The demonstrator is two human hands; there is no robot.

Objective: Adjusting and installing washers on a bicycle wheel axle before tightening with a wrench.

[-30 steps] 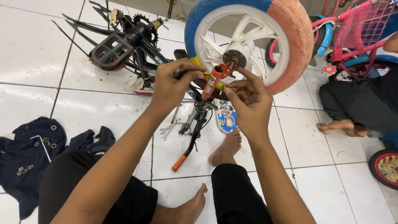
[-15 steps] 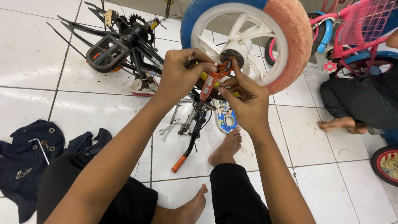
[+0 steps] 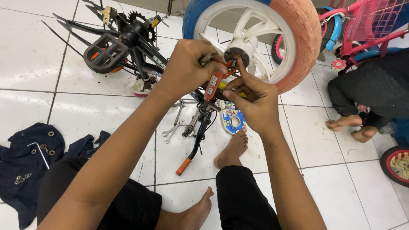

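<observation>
White floor tiles (image 3: 85,115) fill the frame, with gear spread across them. At upper centre, the left hand (image 3: 187,64) has its fingers curled shut around a small metal part at the hub (image 3: 236,53) of a white wheel (image 3: 255,38), while the right hand (image 3: 251,100) pinches the orange fork blade (image 3: 213,83) between thumb and fingertips. That blade's long axis runs diagonally, its upper end pointing up-right to the hub and its lower end slanting down-left. The wheel's tyre is blue and faded orange. Below the hands lie wrenches (image 3: 172,127) and an orange-handled tool (image 3: 191,149). A black pedal and crank (image 3: 108,51) sit at upper left, a dark cloth (image 3: 25,162) at lower left, a pink bicycle (image 3: 366,30) at upper right.
</observation>
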